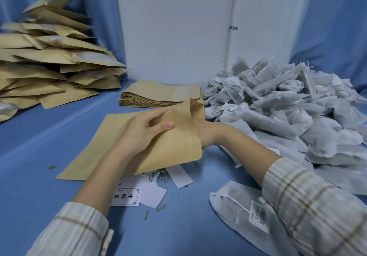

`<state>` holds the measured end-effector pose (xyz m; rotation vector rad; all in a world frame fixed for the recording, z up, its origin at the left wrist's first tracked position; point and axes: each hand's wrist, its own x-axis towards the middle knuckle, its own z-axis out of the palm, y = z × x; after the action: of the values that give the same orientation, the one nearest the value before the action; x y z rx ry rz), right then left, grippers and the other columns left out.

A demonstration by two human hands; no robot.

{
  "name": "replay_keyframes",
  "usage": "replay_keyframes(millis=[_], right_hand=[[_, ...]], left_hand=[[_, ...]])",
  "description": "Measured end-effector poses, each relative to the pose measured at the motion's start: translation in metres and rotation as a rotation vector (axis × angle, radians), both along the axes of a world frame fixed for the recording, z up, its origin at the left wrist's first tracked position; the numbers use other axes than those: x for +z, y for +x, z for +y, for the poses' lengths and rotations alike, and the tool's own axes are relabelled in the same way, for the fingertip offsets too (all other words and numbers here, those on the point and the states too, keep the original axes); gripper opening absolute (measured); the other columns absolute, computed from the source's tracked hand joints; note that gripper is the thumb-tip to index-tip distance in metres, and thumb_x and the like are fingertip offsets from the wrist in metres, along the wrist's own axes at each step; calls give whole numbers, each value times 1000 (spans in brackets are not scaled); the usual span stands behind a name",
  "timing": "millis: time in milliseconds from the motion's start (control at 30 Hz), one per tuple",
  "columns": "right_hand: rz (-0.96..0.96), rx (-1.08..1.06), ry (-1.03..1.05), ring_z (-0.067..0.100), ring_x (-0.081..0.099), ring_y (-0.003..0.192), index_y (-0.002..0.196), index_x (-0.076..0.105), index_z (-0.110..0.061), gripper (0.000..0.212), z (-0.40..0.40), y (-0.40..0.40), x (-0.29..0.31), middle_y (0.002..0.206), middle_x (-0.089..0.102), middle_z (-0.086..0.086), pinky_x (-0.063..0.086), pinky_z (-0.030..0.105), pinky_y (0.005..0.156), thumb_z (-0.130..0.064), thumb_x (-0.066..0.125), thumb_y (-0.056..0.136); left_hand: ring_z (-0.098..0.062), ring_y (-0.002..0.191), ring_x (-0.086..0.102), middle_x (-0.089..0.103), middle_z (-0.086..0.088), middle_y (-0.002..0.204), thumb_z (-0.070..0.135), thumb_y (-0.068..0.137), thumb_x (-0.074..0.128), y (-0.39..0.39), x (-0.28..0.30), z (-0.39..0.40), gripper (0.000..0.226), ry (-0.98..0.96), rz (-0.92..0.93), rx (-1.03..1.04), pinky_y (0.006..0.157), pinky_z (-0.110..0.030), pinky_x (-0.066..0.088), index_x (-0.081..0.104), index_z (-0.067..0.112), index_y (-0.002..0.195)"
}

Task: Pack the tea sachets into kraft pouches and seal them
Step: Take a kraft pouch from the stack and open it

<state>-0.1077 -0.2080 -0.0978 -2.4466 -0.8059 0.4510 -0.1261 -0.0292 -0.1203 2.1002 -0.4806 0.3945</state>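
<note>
A kraft pouch [111,148] lies slanted on the blue table in front of me, its mouth raised toward the right. My left hand [143,130] grips the upper wall of the pouch near the mouth, thumb curled over the paper. My right hand [208,134] reaches into the pouch mouth; only the wrist and heel of the hand show, and the fingers are hidden inside. A big heap of white tea sachets [288,104] fills the right side. One sachet with a tag [236,212] lies near my right forearm.
A flat stack of empty kraft pouches [158,94] sits behind the pouch. A tall pile of filled pouches [49,61] stands at far left. Small paper labels [139,192] and bits of leaf lie under my left forearm. A white wall and blue curtains close the back.
</note>
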Motion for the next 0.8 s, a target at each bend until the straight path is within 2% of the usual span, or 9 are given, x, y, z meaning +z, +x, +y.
replay_keyframes(millis=[33, 100, 200, 300, 367, 433, 567, 733, 800], right_hand=[[-76, 0, -11, 12, 52, 72, 84, 65, -7, 17, -3, 0, 1, 75, 59, -1, 40, 12, 59, 7, 55, 84], [-312, -85, -44, 16, 57, 87, 104, 64, -12, 20, -20, 5, 2, 90, 63, 1, 39, 18, 69, -9, 56, 86], [-576, -299, -389, 17, 58, 97, 105, 63, -27, 28, -54, 7, 12, 95, 60, -8, 38, 25, 69, -38, 62, 79], [-565, -456, -929, 21, 50, 86, 112, 56, -28, 50, -70, 8, 12, 101, 54, -2, 29, 24, 54, -56, 61, 70], [-530, -473, -999, 21, 47, 79, 110, 56, -25, 50, -69, 9, 7, 90, 50, -2, 30, 25, 52, -56, 62, 71], [-487, -460, -860, 22, 50, 81, 112, 56, -22, 48, -69, 13, 1, 93, 54, 0, 37, 27, 60, -45, 66, 72], [-519, -539, -286, 22, 56, 96, 118, 53, -25, 49, -79, 19, -3, 105, 62, 3, 39, 25, 68, -27, 70, 72], [-341, -817, 590, 11, 64, 57, 84, 45, -23, 38, -82, 19, -2, 80, 61, -2, 48, 20, 49, -27, 79, 67], [-153, -832, 858, 15, 67, 63, 84, 52, -15, 34, -74, 18, -7, 84, 63, 3, 58, 30, 62, -21, 81, 67]], left_hand=[[27, 95, 48, 56, 49, 94, 24, 87, 65, 1, -4, 0, 36, -4, 13, 10, 74, 4, 33, 57, 53, 106], [25, 96, 49, 60, 43, 100, 26, 86, 66, 5, -11, -2, 35, -8, 25, 51, 82, 1, 34, 59, 49, 112], [1, 118, 50, 60, 24, 122, 32, 86, 66, 13, -17, -7, 38, 46, 37, 132, 111, -35, 29, 59, 45, 120], [-9, 123, 48, 60, 18, 126, 34, 86, 65, 17, -18, -16, 37, 71, 48, 132, 111, -47, 26, 60, 42, 122], [-10, 123, 48, 60, 17, 126, 34, 86, 66, 18, -18, -21, 36, 69, 45, 121, 111, -46, 27, 61, 40, 121], [-11, 124, 48, 60, 16, 127, 33, 86, 66, 20, -18, -24, 37, 65, 56, 111, 111, -46, 27, 61, 38, 121], [-11, 125, 47, 59, 16, 129, 34, 86, 66, 21, -19, -24, 36, 73, 56, 145, 111, -46, 27, 60, 39, 122], [-7, 120, 49, 59, 24, 117, 37, 86, 64, 21, -14, -16, 34, 37, 64, 203, 111, -44, 28, 56, 53, 115], [-7, 119, 49, 57, 26, 114, 37, 87, 64, 21, -11, -15, 34, 18, 55, 224, 111, -44, 28, 54, 56, 113]])
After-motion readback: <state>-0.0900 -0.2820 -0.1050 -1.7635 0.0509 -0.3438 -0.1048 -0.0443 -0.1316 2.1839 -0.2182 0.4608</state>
